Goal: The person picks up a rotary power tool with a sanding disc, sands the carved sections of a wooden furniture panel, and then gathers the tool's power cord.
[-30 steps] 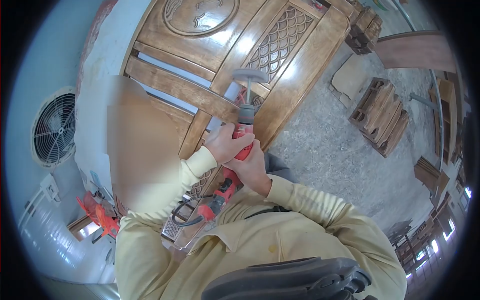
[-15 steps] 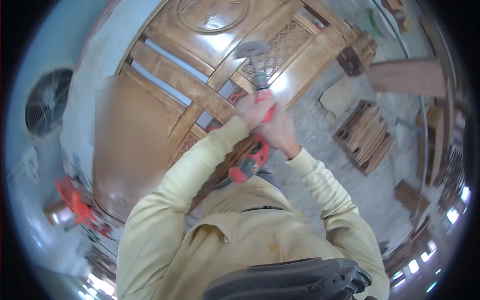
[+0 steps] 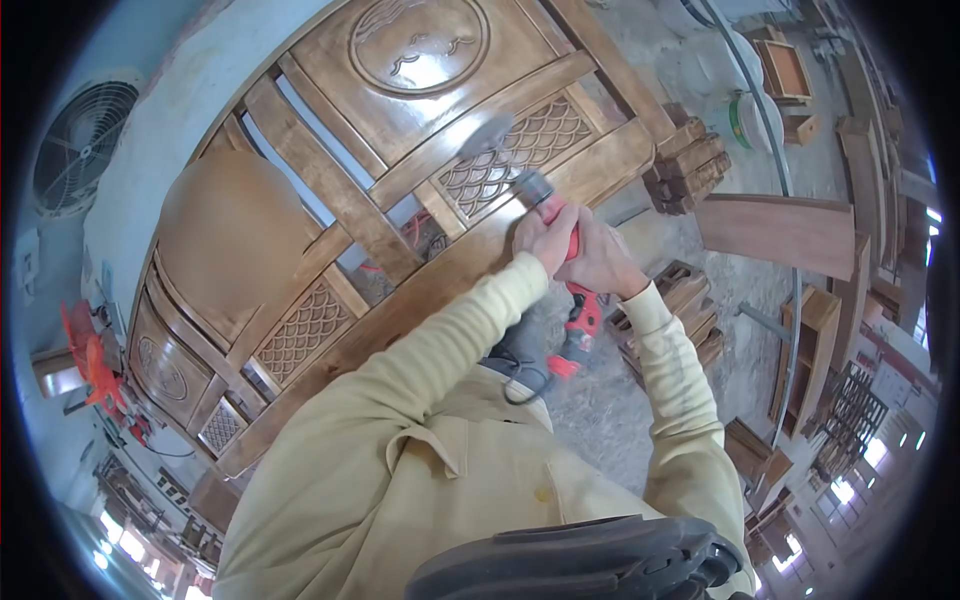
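My left hand (image 3: 545,240) and my right hand (image 3: 603,262) are both closed around the body of a red and black power drill (image 3: 584,322). From its dark front collar, a blurred round disc (image 3: 485,136) stands out over the carved furniture panel (image 3: 515,155). Whether the disc touches the wood I cannot tell. The panel is glossy brown wood, with a scale-pattern inset and a round carved medallion (image 3: 420,45). Part of the drill's grip is hidden by my fingers, and its red rear end hangs below them, near my body.
Stacked wood pieces (image 3: 690,165) lie beyond the panel's right end, near a brown board (image 3: 775,235). More wooden pieces (image 3: 675,310) are on the floor to my right. A fan (image 3: 85,150) and an orange-red object (image 3: 90,355) stand on the left.
My view has swung, showing more of the panel at left. Both hands and the drill now appear farther right in view, still gripping. The disc has shifted slightly left and down.
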Tool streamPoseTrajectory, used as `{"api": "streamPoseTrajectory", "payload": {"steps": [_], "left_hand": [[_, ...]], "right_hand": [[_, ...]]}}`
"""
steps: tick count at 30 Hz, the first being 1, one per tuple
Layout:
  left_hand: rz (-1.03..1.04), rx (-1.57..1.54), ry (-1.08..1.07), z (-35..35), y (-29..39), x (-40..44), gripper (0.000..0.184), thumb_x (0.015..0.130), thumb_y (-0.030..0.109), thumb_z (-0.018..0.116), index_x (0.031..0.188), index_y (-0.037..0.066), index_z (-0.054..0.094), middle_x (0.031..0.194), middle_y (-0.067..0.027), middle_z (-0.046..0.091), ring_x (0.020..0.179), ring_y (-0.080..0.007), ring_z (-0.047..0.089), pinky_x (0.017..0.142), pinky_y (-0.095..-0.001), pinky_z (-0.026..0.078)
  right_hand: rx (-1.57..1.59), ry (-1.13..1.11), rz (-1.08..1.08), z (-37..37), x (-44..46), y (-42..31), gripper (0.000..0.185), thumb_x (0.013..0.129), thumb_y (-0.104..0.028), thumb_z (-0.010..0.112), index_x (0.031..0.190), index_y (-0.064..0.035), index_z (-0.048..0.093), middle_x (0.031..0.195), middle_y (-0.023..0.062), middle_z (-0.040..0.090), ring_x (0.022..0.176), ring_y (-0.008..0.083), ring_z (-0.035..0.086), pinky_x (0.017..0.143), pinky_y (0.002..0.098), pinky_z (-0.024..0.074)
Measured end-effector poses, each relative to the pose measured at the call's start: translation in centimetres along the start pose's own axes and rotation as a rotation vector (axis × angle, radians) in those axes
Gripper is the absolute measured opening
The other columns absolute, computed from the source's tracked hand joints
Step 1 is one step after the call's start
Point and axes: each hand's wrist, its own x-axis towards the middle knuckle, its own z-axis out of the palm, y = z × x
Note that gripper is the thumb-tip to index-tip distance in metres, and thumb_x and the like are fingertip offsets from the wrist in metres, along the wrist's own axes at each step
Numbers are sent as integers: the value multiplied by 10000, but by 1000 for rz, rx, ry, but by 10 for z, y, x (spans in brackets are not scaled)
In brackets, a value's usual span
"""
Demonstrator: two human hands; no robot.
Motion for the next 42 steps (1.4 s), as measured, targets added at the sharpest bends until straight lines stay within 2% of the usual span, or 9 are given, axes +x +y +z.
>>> {"api": "streamPoseTrajectory", "payload": {"steps": [4,9,17,20,23,26,31,34,42], "left_hand": [[-44,561,-53,42,12,58,687,922,634,697,1089,-28,769,1057,-331,759,1073,-418,764,932,-447,592],[-157,-280,113,103,16,25,551,990,430,760,1229,-65,742,1157,-155,775,1047,-211,728,941,-357,573],[-84,-418,282,188,34,89,363,1058,345,710,1185,7,741,1063,-53,761,965,-139,705,875,-333,563],[-25,-269,431,197,52,123,370,1082,351,683,1208,6,723,1049,-55,758,965,-144,700,872,-334,563],[121,-245,520,194,102,134,642,1038,584,661,1207,-33,711,1035,-249,773,1064,-391,758,941,-483,563],[321,-359,423,171,126,144,681,1080,608,585,1229,-46,708,1089,-239,779,1042,-363,763,931,-466,562],[-88,-231,-353,151,104,103,759,1146,644,411,1260,-37,727,1191,-132,750,1041,-218,703,996,-379,556],[-210,8,-323,139,91,63,679,1149,598,446,1211,-6,750,1086,-142,753,983,-201,700,928,-391,559],[-241,398,616,150,-2,-85,383,1033,342,592,840,45,738,812,-255,690,817,-500,675,715,-544,531]], "right_hand": [[-34,130,118,-27,18,24,771,654,-386,897,1241,-3,576,1040,300,743,1004,507,731,866,541,574],[-144,-152,-48,-94,24,76,807,671,-397,908,1282,-10,550,1057,281,743,1015,487,728,879,541,558],[-677,6,-244,-157,67,85,522,808,-316,807,1149,-18,548,970,209,725,885,468,737,763,540,600],[-650,-13,-364,-180,111,90,501,819,-314,805,1134,-16,555,965,224,721,895,469,734,768,539,593],[-492,-30,-423,-215,154,77,529,808,-318,832,1141,-8,562,978,246,722,924,460,738,806,523,597],[-359,-211,-290,-265,197,38,573,794,-346,852,1163,-2,579,1000,280,728,952,466,740,835,526,595],[9,-431,-256,-311,283,-3,571,728,-164,924,1192,-10,629,952,98,733,818,238,739,756,409,597],[-21,-488,-331,-332,338,-24,585,691,-83,940,1186,-11,637,959,33,700,790,154,673,746,342,583],[-412,-762,-676,-339,443,-52,693,621,-207,956,1217,-28,651,983,110,715,858,266,695,846,388,570]]}}
